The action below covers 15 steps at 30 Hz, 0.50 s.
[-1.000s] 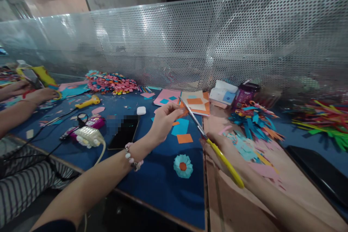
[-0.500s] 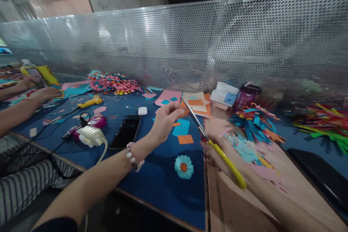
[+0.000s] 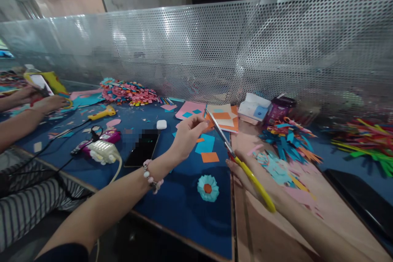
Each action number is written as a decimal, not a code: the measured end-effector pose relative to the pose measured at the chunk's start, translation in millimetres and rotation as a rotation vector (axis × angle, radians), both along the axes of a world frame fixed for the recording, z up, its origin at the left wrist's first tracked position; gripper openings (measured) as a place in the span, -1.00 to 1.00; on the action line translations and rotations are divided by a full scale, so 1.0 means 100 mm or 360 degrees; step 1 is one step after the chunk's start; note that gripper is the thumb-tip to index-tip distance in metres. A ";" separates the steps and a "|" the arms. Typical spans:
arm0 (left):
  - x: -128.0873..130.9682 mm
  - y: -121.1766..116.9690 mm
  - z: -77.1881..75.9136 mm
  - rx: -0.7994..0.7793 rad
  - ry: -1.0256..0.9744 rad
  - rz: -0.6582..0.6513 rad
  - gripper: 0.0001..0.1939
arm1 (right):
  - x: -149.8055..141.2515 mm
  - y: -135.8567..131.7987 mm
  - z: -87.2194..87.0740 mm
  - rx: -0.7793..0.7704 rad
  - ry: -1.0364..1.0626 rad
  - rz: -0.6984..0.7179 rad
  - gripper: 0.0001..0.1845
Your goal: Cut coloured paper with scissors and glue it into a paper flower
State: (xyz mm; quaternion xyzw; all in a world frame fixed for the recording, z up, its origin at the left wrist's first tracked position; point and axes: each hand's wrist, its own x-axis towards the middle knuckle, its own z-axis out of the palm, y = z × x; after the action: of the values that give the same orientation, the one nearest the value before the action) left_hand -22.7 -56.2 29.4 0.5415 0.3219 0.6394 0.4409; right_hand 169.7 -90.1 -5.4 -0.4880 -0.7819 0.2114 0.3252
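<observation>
My left hand (image 3: pixel 188 136) pinches a small piece of orange paper (image 3: pixel 210 124) between thumb and fingers. In my right hand (image 3: pixel 245 172) are scissors (image 3: pixel 250 175) with yellow handles, their blades nearly together and pointing up at the orange piece. Whether the blades touch the paper I cannot tell. Below my hands lies a blue paper flower (image 3: pixel 208 188) with an orange centre. Under the left hand's fingers are a blue paper square (image 3: pixel 205 144) and an orange paper rectangle (image 3: pixel 210 157).
A black phone (image 3: pixel 143 147) and a white earbud case (image 3: pixel 161 124) lie left of my hands. Behind are paper sheets (image 3: pixel 190 110) and a tissue pack (image 3: pixel 254 108). Paper strips (image 3: pixel 288 139) pile at the right. A co-worker's hands (image 3: pixel 46 102) are at far left.
The scissor handles have shifted very slightly and look a little closer together. My left hand stays in place with the orange paper. The view has moved slightly.
</observation>
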 end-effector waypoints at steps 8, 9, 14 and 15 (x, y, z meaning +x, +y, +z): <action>0.01 -0.03 0.00 0.0027 -0.0009 0.0020 -0.85 | 0.01 0.00 0.03 0.0037 0.0008 0.0074 -0.72; 0.01 -0.03 -0.01 0.0027 -0.0018 0.0018 -0.85 | 0.01 -0.01 0.03 0.0032 0.0004 0.0077 -0.73; 0.03 -0.01 -0.04 0.0010 -0.0057 0.0021 -0.86 | -0.01 -0.02 0.04 -0.0013 -0.0053 0.0025 -0.75; 0.03 -0.01 -0.04 0.0011 -0.0074 0.0009 -0.87 | -0.02 -0.02 0.04 -0.0013 -0.0058 0.0021 -0.75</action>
State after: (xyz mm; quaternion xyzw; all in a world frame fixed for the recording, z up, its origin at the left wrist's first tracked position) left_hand -19.9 -57.2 25.5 0.5271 0.3109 0.6541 0.4446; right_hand 168.1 -92.4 -1.1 -0.4880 -0.7900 0.2078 0.3075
